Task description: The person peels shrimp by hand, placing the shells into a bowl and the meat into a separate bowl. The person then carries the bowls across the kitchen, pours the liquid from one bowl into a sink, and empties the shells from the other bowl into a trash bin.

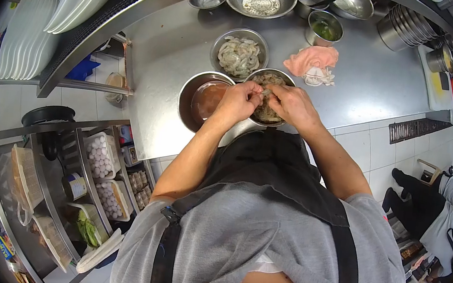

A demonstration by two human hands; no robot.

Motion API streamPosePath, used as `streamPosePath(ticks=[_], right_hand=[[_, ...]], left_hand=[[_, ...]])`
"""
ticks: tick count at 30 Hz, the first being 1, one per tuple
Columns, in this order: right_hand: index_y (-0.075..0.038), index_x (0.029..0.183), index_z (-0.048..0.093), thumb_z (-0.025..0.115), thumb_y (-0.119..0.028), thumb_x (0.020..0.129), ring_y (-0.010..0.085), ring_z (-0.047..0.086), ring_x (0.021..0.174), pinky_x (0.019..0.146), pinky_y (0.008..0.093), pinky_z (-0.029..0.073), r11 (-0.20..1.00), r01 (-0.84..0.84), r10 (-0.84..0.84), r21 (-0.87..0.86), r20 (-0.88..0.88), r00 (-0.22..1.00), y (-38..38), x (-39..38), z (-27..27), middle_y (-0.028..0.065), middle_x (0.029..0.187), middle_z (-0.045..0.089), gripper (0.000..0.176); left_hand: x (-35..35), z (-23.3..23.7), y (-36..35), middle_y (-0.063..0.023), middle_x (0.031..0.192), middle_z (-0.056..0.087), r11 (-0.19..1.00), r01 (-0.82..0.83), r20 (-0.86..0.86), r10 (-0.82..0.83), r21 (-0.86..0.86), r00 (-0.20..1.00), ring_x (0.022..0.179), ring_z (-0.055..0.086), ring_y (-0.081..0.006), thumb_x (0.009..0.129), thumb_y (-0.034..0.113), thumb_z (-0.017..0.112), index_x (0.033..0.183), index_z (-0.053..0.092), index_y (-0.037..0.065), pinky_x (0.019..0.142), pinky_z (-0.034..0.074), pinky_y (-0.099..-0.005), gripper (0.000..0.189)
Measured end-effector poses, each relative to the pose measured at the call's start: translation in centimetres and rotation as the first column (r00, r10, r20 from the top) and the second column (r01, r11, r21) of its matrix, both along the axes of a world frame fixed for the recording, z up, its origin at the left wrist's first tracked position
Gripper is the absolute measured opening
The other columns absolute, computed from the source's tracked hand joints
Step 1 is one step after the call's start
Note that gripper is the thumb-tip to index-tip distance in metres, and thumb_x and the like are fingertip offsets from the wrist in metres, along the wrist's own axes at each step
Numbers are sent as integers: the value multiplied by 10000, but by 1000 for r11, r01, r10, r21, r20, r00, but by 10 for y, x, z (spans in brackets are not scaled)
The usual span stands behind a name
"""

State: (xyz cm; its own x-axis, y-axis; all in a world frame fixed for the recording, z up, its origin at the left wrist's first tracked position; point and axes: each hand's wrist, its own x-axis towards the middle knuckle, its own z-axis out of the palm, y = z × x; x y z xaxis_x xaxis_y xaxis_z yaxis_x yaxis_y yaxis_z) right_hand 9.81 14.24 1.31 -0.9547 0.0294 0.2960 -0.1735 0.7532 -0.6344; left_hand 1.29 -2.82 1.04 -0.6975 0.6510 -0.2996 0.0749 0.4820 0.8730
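My left hand (241,101) and my right hand (295,108) meet over a metal bowl of unpeeled shrimp (267,112). Pinched between the fingertips of both is a shrimp (265,92), small and partly covered by the fingers. Under my left wrist stands a steel pot (185,98) with murky reddish liquid (207,97) in it. Just beyond it, a metal bowl (216,43) is heaped with pale, peeled-looking shrimp (239,56).
A pink cloth (314,59) and a whitish cloth (319,77) lie on the steel table (370,74). Along its back stand a colander (262,1) and a pot with green contents (324,30). Plates fill the upper-left shelf (80,70). Another person (443,219) is at far right.
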Motion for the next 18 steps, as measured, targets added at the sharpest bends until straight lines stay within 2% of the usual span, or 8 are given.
streamPosePath(ticks=[3,5,7,10,11,14,18], right_hand=[[-23,1008,677,616,-147,822,404,649,731,670,485,524,1000,1,0,-30,29,1000,3,1,0,204,812,678,233],[-14,1016,681,617,-152,826,397,659,741,684,466,531,998,0,3,-57,48,999,5,3,1,208,833,683,243],[0,1055,684,640,-181,837,366,684,772,712,415,542,923,75,-5,-377,182,983,6,5,1,216,878,691,287],[2,1092,676,658,-201,840,340,699,799,725,382,544,880,126,-12,-459,245,970,5,6,-1,221,896,694,324],[2,1092,676,658,-201,840,340,699,799,725,382,544,879,126,-12,-459,243,970,5,5,0,221,896,694,324],[-10,1097,681,656,-199,843,344,695,789,718,392,541,922,109,-16,-373,245,969,5,5,3,217,893,695,318],[-19,1080,689,642,-191,840,365,679,783,711,406,536,957,111,-49,-267,228,972,5,5,6,220,867,686,299]], left_hand=[[0,-9,1,-83,891,678,1000,11,-71,-10,12,997,805,658,-139,949,39,567,1060,608,-45,736,532,-274,145],[1,-13,0,-77,903,682,995,-42,16,41,89,999,814,648,-134,952,42,563,1063,594,-35,744,526,-270,138],[0,-12,0,-73,907,682,989,-69,82,59,133,995,819,639,-129,955,44,562,1070,585,-25,743,519,-265,136],[2,3,2,-79,915,695,975,-118,200,80,187,976,829,640,-132,948,31,557,1055,580,-18,766,512,-271,119],[3,8,3,-91,918,707,971,-140,253,88,195,963,835,651,-141,939,15,553,1032,584,-21,789,511,-281,105],[5,11,4,-90,924,700,972,-148,259,98,182,961,833,645,-142,946,10,543,1035,580,-26,775,512,-277,103],[2,-7,3,-94,923,700,972,-114,218,68,206,974,837,650,-142,945,12,547,1035,577,-28,782,513,-279,104]])
